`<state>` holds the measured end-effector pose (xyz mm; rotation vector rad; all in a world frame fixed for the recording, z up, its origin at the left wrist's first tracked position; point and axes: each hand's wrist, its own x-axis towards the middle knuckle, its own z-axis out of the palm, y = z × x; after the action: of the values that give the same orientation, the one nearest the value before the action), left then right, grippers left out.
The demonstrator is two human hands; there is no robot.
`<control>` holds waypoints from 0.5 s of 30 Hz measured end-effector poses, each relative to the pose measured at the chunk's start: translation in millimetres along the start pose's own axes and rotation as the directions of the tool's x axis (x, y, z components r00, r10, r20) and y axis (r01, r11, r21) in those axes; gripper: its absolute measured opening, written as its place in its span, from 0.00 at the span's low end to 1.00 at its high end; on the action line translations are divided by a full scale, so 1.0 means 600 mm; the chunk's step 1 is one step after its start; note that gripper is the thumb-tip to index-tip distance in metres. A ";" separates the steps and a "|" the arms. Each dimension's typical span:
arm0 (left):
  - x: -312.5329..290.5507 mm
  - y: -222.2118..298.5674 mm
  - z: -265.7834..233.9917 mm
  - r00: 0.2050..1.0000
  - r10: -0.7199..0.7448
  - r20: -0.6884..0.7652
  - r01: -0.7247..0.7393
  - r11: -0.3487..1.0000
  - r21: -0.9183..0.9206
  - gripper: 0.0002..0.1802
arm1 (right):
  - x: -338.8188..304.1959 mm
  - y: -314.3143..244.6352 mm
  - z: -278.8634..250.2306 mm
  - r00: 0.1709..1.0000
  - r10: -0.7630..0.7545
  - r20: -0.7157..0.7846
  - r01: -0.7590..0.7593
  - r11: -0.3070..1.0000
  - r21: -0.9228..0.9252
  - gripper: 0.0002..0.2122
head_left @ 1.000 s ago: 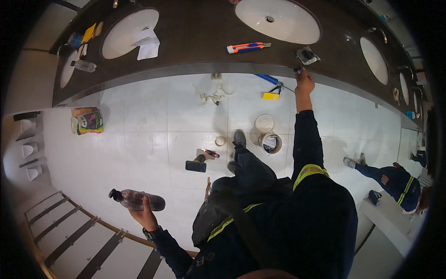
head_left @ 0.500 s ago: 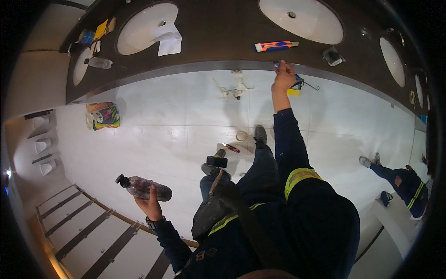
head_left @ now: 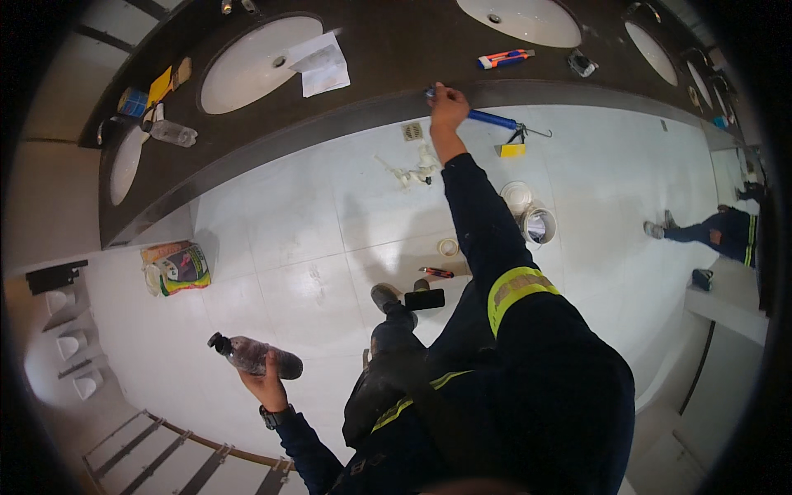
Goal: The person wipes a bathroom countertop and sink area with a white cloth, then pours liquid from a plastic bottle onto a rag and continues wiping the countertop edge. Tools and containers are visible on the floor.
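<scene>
My left hand is closed around a clear plastic bottle with a black cap and dark, mottled contents. The bottle lies tilted nearly sideways, its cap toward the left. My right arm reaches forward to the front edge of the dark countertop. There my right hand has its fingers pinched together on a small bluish piece, too small to name. Beyond that hand, an orange and blue utility knife rests on the counter. A blue caulking gun shows beside the right wrist, below the counter edge.
White basins are set in the counter, with a paper sheet and an empty clear bottle nearby. On the floor are a bucket, a tape roll, another knife and a bag. Another person is at right.
My right hand has moved left along the counter edge, still pinching the small piece. The view has shifted, bringing the bucket into sight. My left hand keeps hold of the bottle.
</scene>
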<state>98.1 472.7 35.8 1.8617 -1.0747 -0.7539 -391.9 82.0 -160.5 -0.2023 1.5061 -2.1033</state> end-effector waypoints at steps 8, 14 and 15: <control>0.010 -0.014 -0.068 0.998 -0.023 -0.050 0.025 0.999 0.040 0.33 | -0.100 0.038 0.063 0.999 0.035 0.010 -0.035 0.999 -0.007 0.08; 0.018 0.037 -0.016 0.999 0.047 -0.007 -0.046 0.998 0.051 0.35 | -0.056 -0.001 0.026 0.993 0.093 -0.069 -0.094 0.996 -0.011 0.09; 0.014 0.055 0.001 0.999 0.054 0.003 -0.054 0.996 0.069 0.36 | -0.041 -0.017 0.008 0.992 0.097 -0.076 -0.097 0.995 0.004 0.09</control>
<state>88.7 455.5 63.5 1.8822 -1.1598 -0.6946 -372.8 92.5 -144.6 -0.0480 1.5281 -2.0550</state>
